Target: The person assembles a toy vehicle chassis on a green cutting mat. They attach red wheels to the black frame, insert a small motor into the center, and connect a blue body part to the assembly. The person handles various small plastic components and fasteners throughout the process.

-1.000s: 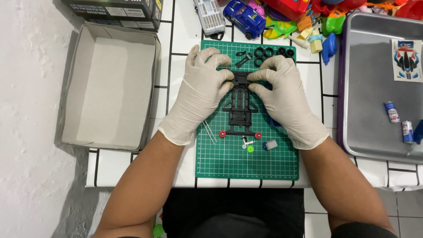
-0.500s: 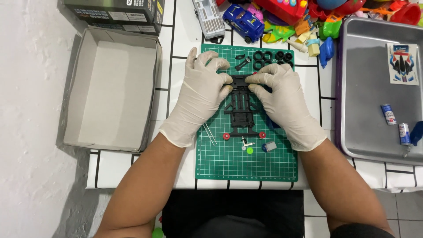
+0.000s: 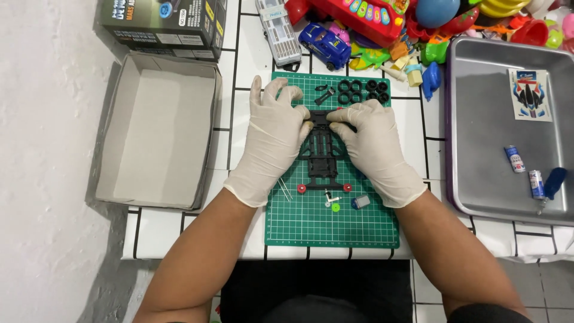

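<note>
A black toy car chassis [image 3: 323, 157] lies on a green cutting mat [image 3: 332, 224]. My left hand [image 3: 272, 137], in a white glove, pinches the chassis's far end from the left. My right hand [image 3: 372, 146], also gloved, grips the same end from the right. Red rollers [image 3: 302, 189] sit at the chassis's near corners. Small parts lie just below it: a green gear [image 3: 335, 207], a white piece [image 3: 330, 197] and a small grey motor [image 3: 361, 202]. Several black tyres [image 3: 362, 91] rest at the mat's far edge.
An open cardboard box [image 3: 156, 137] lies to the left, its printed lid [image 3: 161, 24] behind it. A metal tray [image 3: 478, 167] on the right holds a sticker sheet [image 3: 530, 94] and small batteries [image 3: 514, 159]. Colourful toys and a blue car [image 3: 324, 43] crowd the far edge.
Both hands stay on the far end of the chassis, fingers shifting slightly. The view has tilted a little, so everything sits lower in the frame.
</note>
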